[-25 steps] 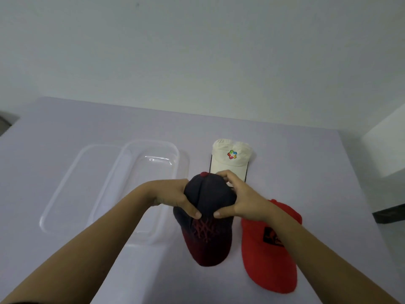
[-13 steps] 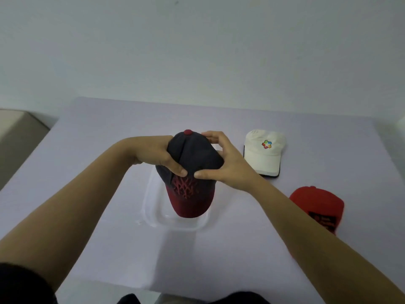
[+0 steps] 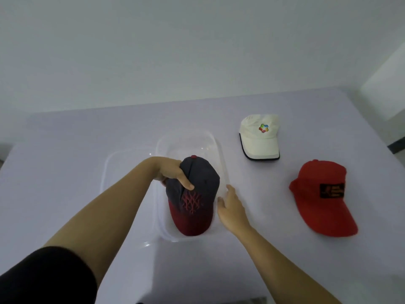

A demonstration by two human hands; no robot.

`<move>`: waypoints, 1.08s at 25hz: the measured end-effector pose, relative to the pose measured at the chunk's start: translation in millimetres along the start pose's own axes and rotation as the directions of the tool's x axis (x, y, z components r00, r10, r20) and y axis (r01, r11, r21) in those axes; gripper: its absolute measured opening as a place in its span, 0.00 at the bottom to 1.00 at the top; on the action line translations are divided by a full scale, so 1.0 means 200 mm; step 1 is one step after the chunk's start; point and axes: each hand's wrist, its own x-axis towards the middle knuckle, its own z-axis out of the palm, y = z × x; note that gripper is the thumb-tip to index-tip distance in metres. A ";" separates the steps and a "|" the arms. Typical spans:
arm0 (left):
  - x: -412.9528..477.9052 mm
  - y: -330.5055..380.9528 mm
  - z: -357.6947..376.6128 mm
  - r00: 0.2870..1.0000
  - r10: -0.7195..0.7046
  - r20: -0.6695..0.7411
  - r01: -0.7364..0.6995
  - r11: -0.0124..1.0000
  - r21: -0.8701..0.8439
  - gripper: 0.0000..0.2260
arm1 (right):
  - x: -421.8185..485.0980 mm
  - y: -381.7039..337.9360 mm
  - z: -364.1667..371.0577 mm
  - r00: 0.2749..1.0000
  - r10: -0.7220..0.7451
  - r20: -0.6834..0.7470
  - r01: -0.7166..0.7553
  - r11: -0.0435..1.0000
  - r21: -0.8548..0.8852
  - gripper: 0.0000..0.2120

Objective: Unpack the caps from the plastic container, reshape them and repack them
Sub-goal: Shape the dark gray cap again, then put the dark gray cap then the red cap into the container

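Note:
A dark grey cap (image 3: 197,189) with a red brim and a red web pattern sits over the clear plastic container (image 3: 188,141), its brim toward me. My left hand (image 3: 173,174) grips the cap's crown on its left side. Just right of the cap, my right hand (image 3: 230,205) rests on the container's right rim with its fingers apart, holding nothing. A cream cap (image 3: 259,137) with a coloured logo lies on the table at the back right. A red cap (image 3: 322,196) with a black patch lies at the right.
The container's clear lid (image 3: 122,163) lies flat beside it on the left. The pale lilac table (image 3: 65,172) ends at a white wall behind, and its near edge is close to me. A white block (image 3: 388,88) stands at the far right.
My right hand has let go of the dark cap and dropped to the container's right rim. The left hand has lowered the cap into the container. The view has shifted, so the other caps appear farther right.

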 end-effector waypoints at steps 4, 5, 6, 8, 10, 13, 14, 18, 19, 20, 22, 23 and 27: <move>0.15 -0.03 -0.04 0.997 -0.067 0.024 0.069 0.991 -0.115 0.27 | 0.03 0.02 0.05 0.992 0.000 -0.128 -0.018 0.990 -0.140 0.23; 0.17 -0.04 -0.05 0.997 -0.073 0.003 0.072 0.990 -0.122 0.28 | 0.04 0.02 0.06 0.988 -0.005 -0.151 -0.020 0.987 -0.158 0.23; 0.19 -0.05 -0.06 0.997 -0.075 -0.025 0.072 0.991 -0.116 0.30 | 0.04 0.02 0.07 0.986 -0.008 -0.165 -0.021 0.985 -0.174 0.23; 0.20 -0.07 -0.06 0.997 -0.060 -0.056 0.054 0.993 -0.104 0.37 | 0.04 0.02 0.08 0.983 -0.014 -0.183 -0.025 0.977 -0.211 0.23; 0.20 -0.09 -0.06 0.992 -0.034 -0.120 0.032 0.999 -0.015 0.45 | 0.04 0.02 0.08 0.980 -0.029 -0.196 -0.024 0.965 -0.260 0.23; 0.18 -0.06 -0.06 0.952 0.010 -0.305 0.080 0.956 0.281 0.43 | 0.04 0.02 0.08 0.975 -0.033 -0.219 -0.034 0.954 -0.298 0.23; 0.18 -0.06 -0.05 0.943 0.032 -0.331 0.086 0.938 0.335 0.44 | 0.03 0.02 0.08 0.975 -0.026 -0.219 -0.042 0.953 -0.300 0.23; 0.18 -0.08 -0.02 0.933 0.067 -0.352 0.084 0.914 0.396 0.46 | 0.03 0.01 0.08 0.980 -0.027 -0.199 -0.037 0.950 -0.311 0.22; 0.17 -0.09 -0.02 0.931 0.065 -0.359 0.100 0.901 0.422 0.46 | 0.03 0.01 0.07 0.983 -0.032 -0.182 -0.026 0.951 -0.308 0.22; 0.17 -0.09 -0.02 0.927 0.069 -0.368 0.114 0.884 0.453 0.46 | 0.04 0.01 0.06 0.987 -0.034 -0.156 -0.012 0.958 -0.286 0.22; 0.13 -0.05 -0.01 0.915 0.103 -0.390 0.097 0.883 0.459 0.46 | 0.04 0.02 0.04 0.996 -0.030 -0.085 0.015 0.986 -0.166 0.23; 0.12 -0.02 -0.01 0.895 0.143 -0.422 0.055 0.904 0.424 0.44 | 0.05 0.03 0.02 0.997 -0.037 -0.074 0.030 0.995 -0.093 0.23; 0.10 0.20 0.03 0.645 0.361 -0.673 -0.217 0.932 0.291 0.33 | 0.12 0.06 -0.13 0.976 -0.088 -0.201 0.099 0.994 0.042 0.22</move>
